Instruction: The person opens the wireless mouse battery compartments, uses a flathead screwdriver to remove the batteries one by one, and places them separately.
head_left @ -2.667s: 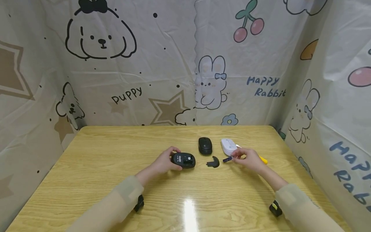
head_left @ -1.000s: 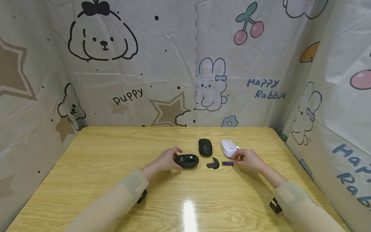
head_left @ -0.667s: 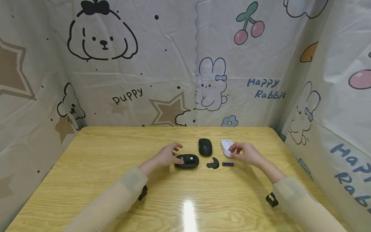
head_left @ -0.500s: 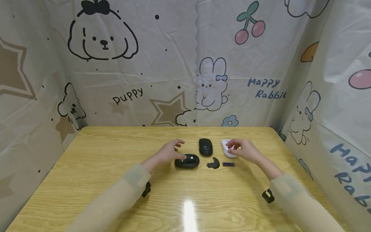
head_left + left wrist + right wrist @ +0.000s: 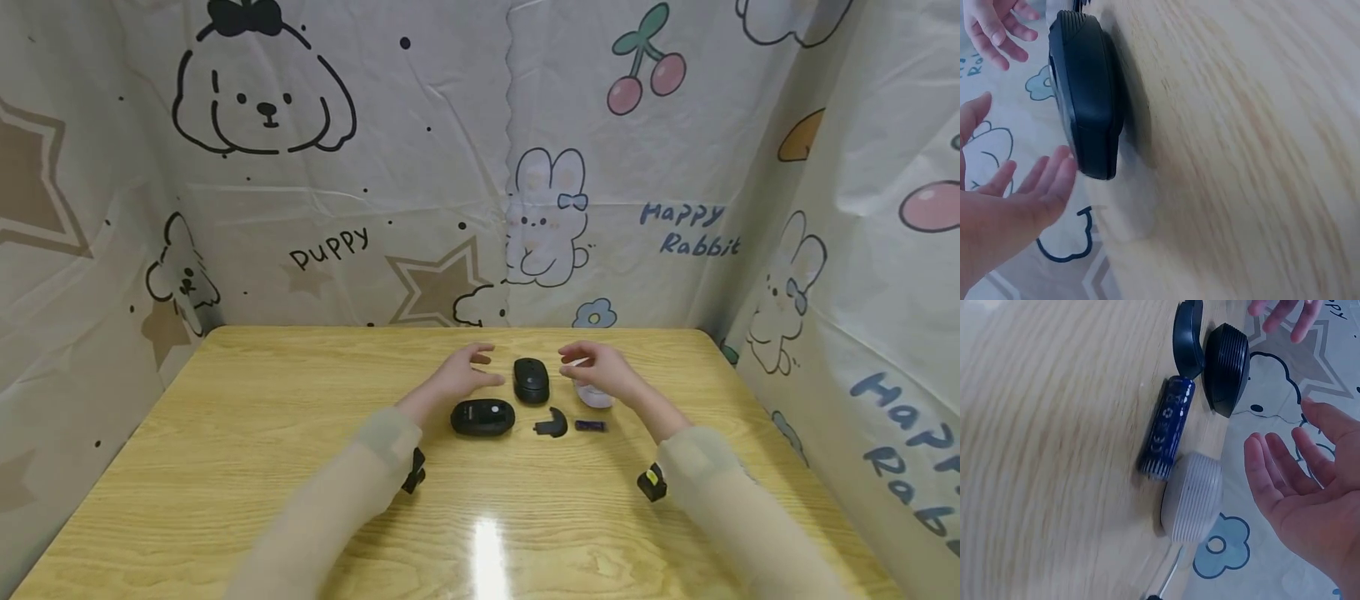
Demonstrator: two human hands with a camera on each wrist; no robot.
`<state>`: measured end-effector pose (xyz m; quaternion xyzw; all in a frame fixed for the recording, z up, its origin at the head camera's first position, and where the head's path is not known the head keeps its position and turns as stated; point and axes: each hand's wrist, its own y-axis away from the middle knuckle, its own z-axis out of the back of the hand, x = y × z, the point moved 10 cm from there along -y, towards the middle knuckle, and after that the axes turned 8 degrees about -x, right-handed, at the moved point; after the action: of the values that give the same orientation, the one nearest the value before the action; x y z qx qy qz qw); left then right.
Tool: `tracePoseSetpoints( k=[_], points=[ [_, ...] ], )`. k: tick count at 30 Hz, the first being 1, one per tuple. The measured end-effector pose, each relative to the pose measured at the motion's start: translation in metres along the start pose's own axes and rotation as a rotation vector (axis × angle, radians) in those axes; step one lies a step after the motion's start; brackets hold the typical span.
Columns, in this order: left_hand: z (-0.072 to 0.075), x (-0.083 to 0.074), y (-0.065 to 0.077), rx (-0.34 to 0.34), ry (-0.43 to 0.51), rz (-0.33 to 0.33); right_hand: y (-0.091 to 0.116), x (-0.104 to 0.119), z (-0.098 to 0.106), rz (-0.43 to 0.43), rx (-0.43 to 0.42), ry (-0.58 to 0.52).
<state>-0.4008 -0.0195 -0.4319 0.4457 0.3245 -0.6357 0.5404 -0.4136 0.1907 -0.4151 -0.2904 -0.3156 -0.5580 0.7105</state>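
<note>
My left hand [image 5: 459, 375] hovers with loosely spread fingers beyond an upturned black computer mouse [image 5: 482, 417], whose battery slot faces up. Between my two hands stands another black mouse [image 5: 531, 382], right way up. My right hand [image 5: 603, 371] is held above a white mouse [image 5: 596, 397], partly covering it in the head view, and holds nothing. A black curved battery cover with a tab [image 5: 552, 423] lies beside a dark blue battery [image 5: 590, 425]. In the right wrist view the battery [image 5: 1167, 425] rests near the ribbed end of the white mouse [image 5: 1194, 499].
A thin metal shaft [image 5: 1171, 570] lies by the white mouse in the right wrist view. The wooden table [image 5: 300, 500] ends at a patterned cloth [image 5: 450, 167] behind and at both sides. Black wrist cameras [image 5: 652, 482] hang under both sleeves.
My right hand has let go of the battery, now on the table, and moved up and left. My left hand has released the upturned mouse and moved up and right.
</note>
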Motion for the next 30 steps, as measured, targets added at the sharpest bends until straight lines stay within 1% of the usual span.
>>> tracePoseSetpoints(
  k=[4, 7, 10, 13, 15, 20, 25, 30],
  points=[
    [-0.006, 0.004, -0.009, 0.008, 0.094, 0.024, -0.010, -0.004, -0.013, -0.041, 0.018, -0.053],
    [-0.008, 0.007, -0.017, -0.006, 0.114, 0.026, -0.016, -0.008, -0.023, -0.063, 0.033, -0.066],
    [-0.012, 0.010, -0.025, -0.003, 0.098, 0.016, -0.019, -0.011, -0.032, -0.104, 0.053, -0.066],
    [-0.018, 0.012, -0.030, 0.014, 0.081, 0.005, -0.020, -0.016, -0.039, -0.147, 0.067, -0.061],
    [-0.021, 0.012, -0.033, 0.027, 0.071, -0.014, -0.020, -0.018, -0.041, -0.158, 0.072, -0.057],
    [-0.030, 0.013, -0.036, 0.077, 0.044, -0.040, -0.022, -0.024, -0.044, -0.165, 0.080, -0.074],
    [-0.040, 0.011, -0.036, 0.131, 0.006, -0.060, -0.023, -0.029, -0.046, -0.185, 0.080, -0.126],
    [-0.046, 0.012, -0.037, 0.158, -0.029, -0.064, -0.023, -0.031, -0.049, -0.216, 0.088, -0.182]
  ],
)
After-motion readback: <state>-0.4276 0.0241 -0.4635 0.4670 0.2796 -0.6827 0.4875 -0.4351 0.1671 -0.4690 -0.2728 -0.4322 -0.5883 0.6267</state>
